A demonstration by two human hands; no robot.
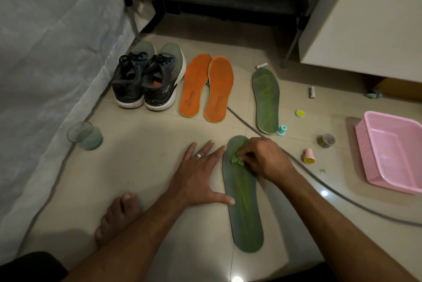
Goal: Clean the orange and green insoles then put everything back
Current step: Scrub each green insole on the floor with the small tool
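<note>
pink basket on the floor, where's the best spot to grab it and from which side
Grip the pink basket by its near left rim, thumb outside and fingers inside, coming from above. It sits upright and open-topped with a raised mesh wall, so the rim is exposed. That side faces the right hand, which now holds a green wad on the near green insole, so it probably needs freeing first.

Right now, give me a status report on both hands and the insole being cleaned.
Left hand flat, steadying near green insole. Right hand pinching green putty, pressing it on that insole. Grey cable runs close beside; not blocking.
</note>
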